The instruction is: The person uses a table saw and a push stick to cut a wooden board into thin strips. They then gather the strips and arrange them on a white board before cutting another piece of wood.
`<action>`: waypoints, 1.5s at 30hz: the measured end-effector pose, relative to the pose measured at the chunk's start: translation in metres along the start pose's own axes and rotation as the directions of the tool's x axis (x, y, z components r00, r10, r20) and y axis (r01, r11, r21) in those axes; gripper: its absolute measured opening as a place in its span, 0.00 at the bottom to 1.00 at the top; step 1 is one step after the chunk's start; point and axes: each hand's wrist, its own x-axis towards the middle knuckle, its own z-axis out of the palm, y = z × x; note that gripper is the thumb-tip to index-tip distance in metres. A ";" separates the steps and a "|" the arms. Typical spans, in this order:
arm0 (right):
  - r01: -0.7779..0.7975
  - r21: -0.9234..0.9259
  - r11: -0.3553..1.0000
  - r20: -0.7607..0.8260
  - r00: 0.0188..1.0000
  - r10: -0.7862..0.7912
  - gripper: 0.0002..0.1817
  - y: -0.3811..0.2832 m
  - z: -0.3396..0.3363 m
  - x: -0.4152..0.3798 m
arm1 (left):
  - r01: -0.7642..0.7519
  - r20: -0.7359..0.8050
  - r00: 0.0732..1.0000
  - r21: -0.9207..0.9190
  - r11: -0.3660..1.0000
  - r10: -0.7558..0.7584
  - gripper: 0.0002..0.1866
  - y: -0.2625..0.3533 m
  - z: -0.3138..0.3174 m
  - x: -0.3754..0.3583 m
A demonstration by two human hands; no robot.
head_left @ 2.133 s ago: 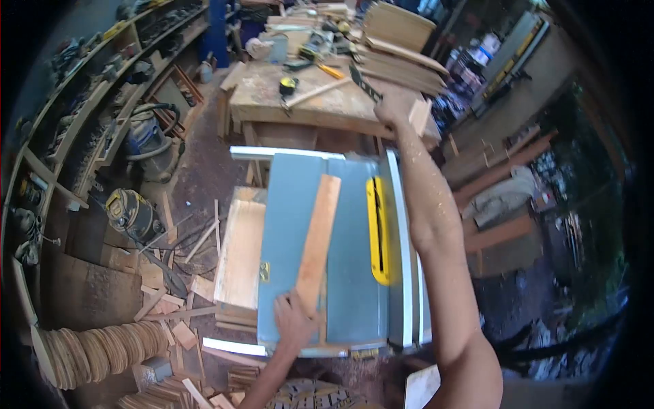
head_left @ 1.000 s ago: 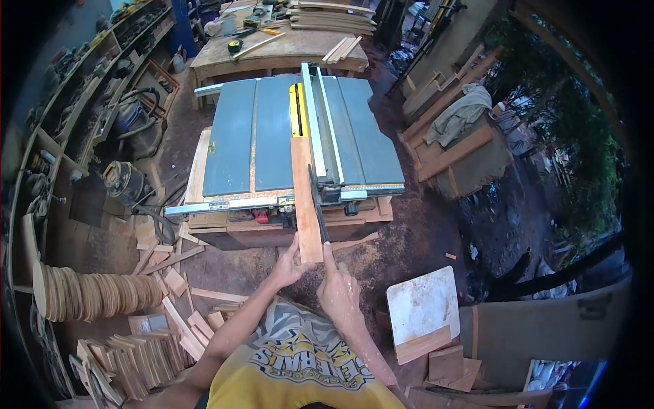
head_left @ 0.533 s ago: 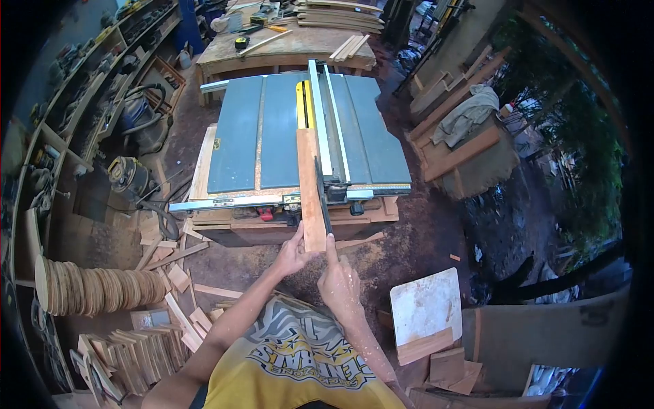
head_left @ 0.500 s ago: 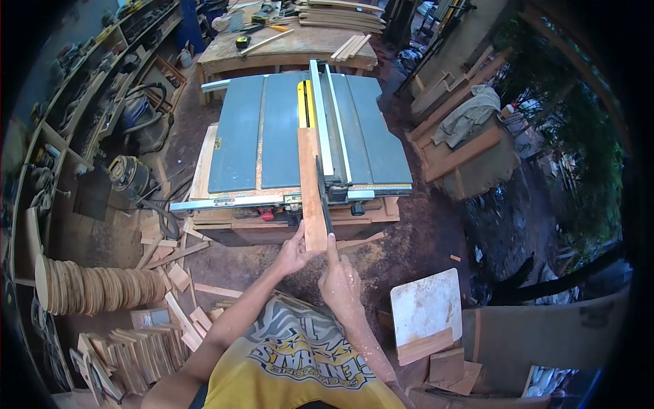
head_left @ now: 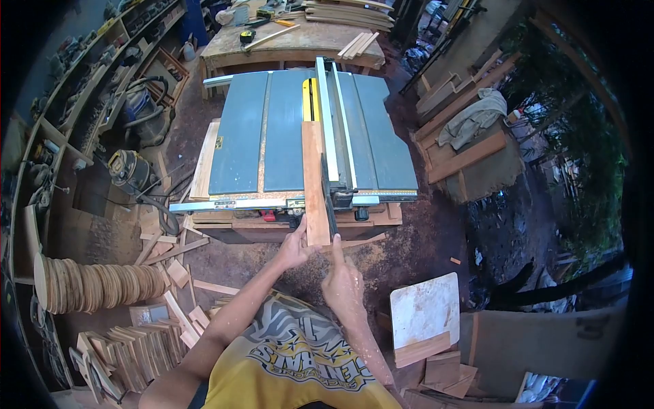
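A long wooden board lies on the table saw, its far end at the yellow throat plate and its near end overhanging the front edge. My left hand grips the board's near left corner, thumb along the side. A thin dark push stick runs along the board's right side, close to the metal rip fence. My right hand is closed around the stick's near end with the index finger stretched along it. The blade cannot be made out.
Behind the saw stands a workbench with a tape measure and wood strips. At left are shop vacuums, a row of round wooden discs and stacked offcuts. A white panel leans at lower right.
The board has slid a little forward over the saw, and both hands have moved with it. The whole view has shifted slightly.
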 end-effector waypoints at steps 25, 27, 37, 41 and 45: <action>-0.028 0.222 0.975 -0.013 0.999 0.032 0.31 0.011 -0.025 -0.034 | -0.008 0.069 0.995 0.750 0.661 -0.067 0.60 0.018 -0.055 0.097; -0.021 0.222 0.975 -0.025 0.999 0.027 0.32 0.012 -0.026 -0.033 | 0.006 0.070 0.994 0.742 0.670 -0.087 0.60 0.027 -0.059 0.104; 0.067 0.001 0.998 0.063 0.996 -0.067 0.40 0.020 -0.032 -0.043 | 0.035 0.022 0.997 0.745 0.667 -0.077 0.60 0.021 -0.069 0.135; 0.058 -0.039 0.998 0.082 0.995 -0.055 0.41 0.019 -0.027 -0.037 | -0.009 0.037 0.999 0.737 0.676 -0.028 0.59 0.017 -0.071 0.145; 0.052 -0.106 0.993 0.095 0.995 -0.042 0.43 0.008 -0.016 -0.023 | -0.001 0.032 0.999 0.723 0.691 -0.031 0.59 0.016 -0.074 0.152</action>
